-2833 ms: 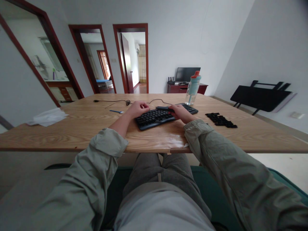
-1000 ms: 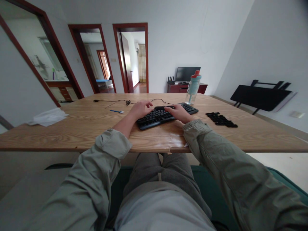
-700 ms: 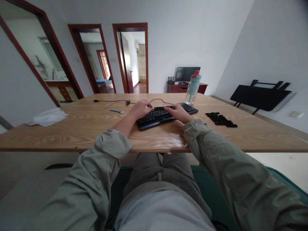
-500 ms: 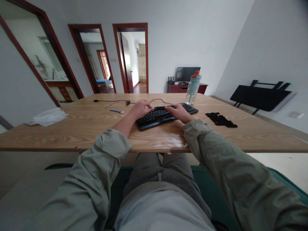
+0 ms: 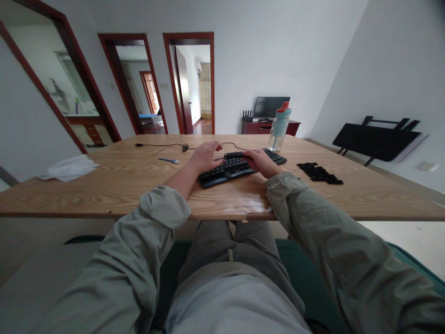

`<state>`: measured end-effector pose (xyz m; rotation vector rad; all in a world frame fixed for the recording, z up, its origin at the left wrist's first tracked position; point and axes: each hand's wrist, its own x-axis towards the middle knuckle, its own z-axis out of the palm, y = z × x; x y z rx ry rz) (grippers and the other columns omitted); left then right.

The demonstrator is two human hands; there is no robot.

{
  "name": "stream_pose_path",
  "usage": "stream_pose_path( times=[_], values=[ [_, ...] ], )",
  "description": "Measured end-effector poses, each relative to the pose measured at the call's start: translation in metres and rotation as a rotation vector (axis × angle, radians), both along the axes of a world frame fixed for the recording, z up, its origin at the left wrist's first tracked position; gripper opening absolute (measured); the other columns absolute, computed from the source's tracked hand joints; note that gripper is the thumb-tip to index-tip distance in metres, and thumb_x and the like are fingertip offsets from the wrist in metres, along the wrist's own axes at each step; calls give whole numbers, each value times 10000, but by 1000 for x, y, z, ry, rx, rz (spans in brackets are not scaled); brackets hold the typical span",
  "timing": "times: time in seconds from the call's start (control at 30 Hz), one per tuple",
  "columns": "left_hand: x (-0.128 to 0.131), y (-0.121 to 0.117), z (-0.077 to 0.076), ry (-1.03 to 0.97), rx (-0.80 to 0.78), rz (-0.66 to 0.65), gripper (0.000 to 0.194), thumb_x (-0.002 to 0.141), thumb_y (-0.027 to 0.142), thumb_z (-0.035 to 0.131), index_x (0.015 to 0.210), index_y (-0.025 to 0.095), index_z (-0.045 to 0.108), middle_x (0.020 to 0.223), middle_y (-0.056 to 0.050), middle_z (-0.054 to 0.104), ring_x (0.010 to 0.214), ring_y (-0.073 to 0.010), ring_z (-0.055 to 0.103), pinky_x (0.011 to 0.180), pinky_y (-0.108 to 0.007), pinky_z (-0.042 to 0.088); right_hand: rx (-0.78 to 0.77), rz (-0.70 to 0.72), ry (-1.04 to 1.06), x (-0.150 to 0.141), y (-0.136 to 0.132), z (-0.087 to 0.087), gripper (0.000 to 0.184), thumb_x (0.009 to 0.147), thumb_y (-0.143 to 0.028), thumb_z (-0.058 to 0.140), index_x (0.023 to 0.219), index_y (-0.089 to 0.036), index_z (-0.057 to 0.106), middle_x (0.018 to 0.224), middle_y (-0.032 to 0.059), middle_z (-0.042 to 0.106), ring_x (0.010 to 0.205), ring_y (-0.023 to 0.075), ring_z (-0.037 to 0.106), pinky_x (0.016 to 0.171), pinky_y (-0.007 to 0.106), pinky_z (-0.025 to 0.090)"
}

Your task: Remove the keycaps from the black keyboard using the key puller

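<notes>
A black keyboard point(image 5: 225, 173) lies slanted on the wooden table, and keys are off it along part of the front edge. Above it my right hand point(image 5: 261, 162) grips a slim black handle-like object point(image 5: 234, 155) between thumb and fingers. What kind of tool it is cannot be made out; a thin strip seems to stick out at its left end. My left hand point(image 5: 206, 157) hovers over the keyboard's left end with thumb and fingers apart, close to that strip. Loose black keycaps point(image 5: 319, 173) lie grouped on the table to the right.
A small blue-handled brush point(image 5: 168, 160) rests left of the keyboard. Behind it runs a black cable point(image 5: 156, 146). A clear bottle with a red lid point(image 5: 279, 127) stands behind the keyboard's right end. White tissue point(image 5: 71, 168) lies at the table's left.
My left hand's fingers have spread and lifted away from the black object. In my right hand that object has turned slightly and shifted a little to the right.
</notes>
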<state>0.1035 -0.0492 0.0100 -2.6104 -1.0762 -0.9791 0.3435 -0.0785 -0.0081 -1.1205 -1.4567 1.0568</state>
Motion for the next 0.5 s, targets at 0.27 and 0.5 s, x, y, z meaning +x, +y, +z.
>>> stream_pose_path(
  times=[0.27,0.5],
  values=[
    [6,2,-3,155,56,24,467,880,356,617,1318,192,605,1195,-101,686,1141,-280,580,1022,-405,395,-97,100,62,1,0,1,338,846,-487,547,678,-195,571,478,-49,254,457,104,158,459,300,139],
    [7,5,-5,190,49,42,351,937,365,523,1184,200,710,1040,-121,728,1019,-276,610,954,-402,417,-120,110,48,-1,-5,5,344,871,-480,494,661,-209,527,476,-50,233,455,112,144,452,299,149]
  ],
)
